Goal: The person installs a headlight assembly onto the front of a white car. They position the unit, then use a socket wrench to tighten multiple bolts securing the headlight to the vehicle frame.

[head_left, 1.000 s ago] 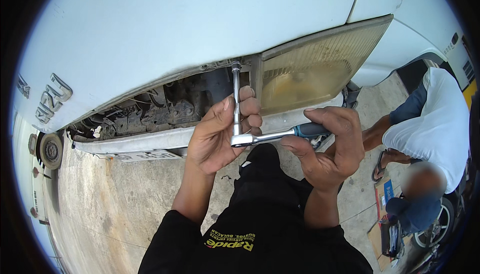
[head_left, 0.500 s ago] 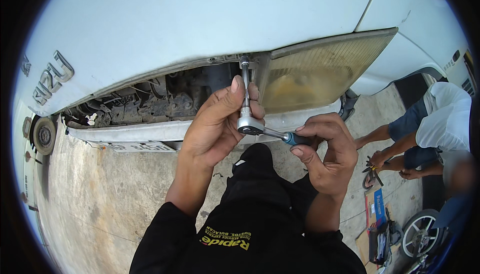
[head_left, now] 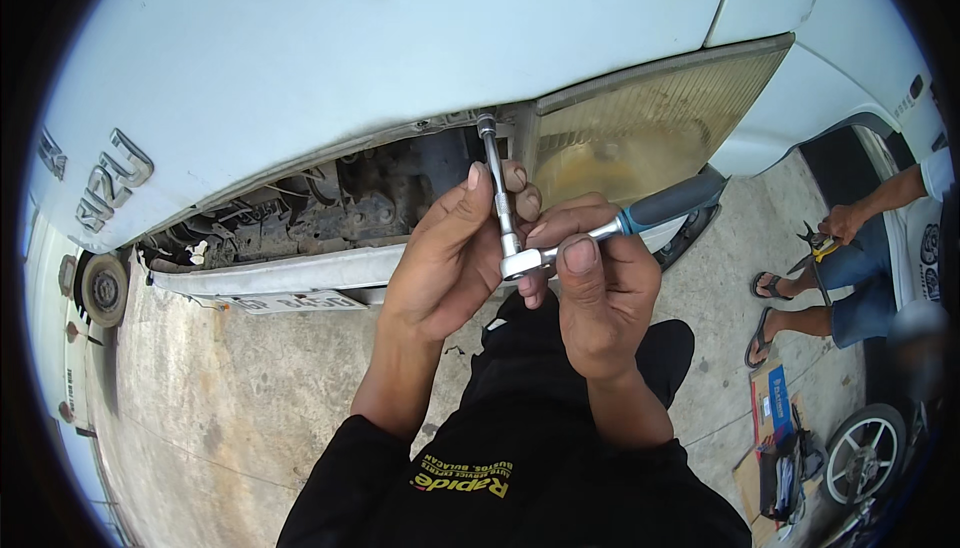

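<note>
A socket wrench with a chrome ratchet head and a black-and-blue handle [head_left: 675,203] is in both my hands. From its head an extension bar [head_left: 494,163] runs up to a socket [head_left: 487,125] at the upper edge of the vehicle's front opening, beside the headlight [head_left: 640,133]. My left hand [head_left: 425,268] is closed around the lower extension, thumb and fingers on either side. Thumb and fingers of my right hand [head_left: 608,313] pinch the ratchet's metal neck near the head, and the handle sticks out free to the upper right. The fastener under the socket is hidden.
The white vehicle's front panel [head_left: 350,38] fills the top, with dark engine parts [head_left: 370,210] below it and a bumper [head_left: 290,273] beneath. To the right, a person in sandals holds yellow-handled pliers [head_left: 822,245], near a cardboard box [head_left: 770,403] and a spoked wheel [head_left: 865,456].
My right hand has shifted from the handle to the ratchet's neck, and the handle now tilts up to the right. The ratchet head has moved slightly right and down. The other person has changed position.
</note>
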Action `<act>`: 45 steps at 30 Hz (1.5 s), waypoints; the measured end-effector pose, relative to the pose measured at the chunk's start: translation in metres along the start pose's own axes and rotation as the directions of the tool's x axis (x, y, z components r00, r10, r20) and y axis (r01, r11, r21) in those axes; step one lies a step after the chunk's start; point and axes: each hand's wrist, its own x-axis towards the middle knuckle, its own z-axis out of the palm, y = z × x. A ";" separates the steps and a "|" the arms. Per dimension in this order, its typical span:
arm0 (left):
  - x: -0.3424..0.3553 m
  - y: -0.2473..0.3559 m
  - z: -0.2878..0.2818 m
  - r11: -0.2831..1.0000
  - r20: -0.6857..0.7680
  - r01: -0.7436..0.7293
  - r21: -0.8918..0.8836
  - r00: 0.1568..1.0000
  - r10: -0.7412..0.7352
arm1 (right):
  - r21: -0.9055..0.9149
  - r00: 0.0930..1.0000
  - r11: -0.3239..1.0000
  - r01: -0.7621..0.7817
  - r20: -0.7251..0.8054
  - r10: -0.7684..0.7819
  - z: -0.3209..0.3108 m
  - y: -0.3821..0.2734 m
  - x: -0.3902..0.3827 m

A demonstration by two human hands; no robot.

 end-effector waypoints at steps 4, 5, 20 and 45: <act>0.009 0.004 -0.010 0.968 0.231 0.070 -0.240 0.973 -0.013 | 0.671 0.980 0.741 -0.035 -0.122 0.156 0.034 -0.005 -0.010; 0.011 0.006 -0.013 0.930 0.414 0.137 -0.340 0.910 0.017 | 0.547 0.977 0.836 -0.039 -0.154 0.147 0.035 -0.007 -0.006; 0.006 0.008 -0.022 0.994 0.251 0.061 -0.093 0.967 -0.036 | 0.784 0.957 0.615 0.083 -0.236 0.171 0.053 -0.029 0.011; -0.005 -0.007 0.009 0.992 -0.016 -0.115 0.047 0.993 0.116 | -0.447 0.902 0.805 0.390 0.360 -0.236 -0.007 -0.037 0.053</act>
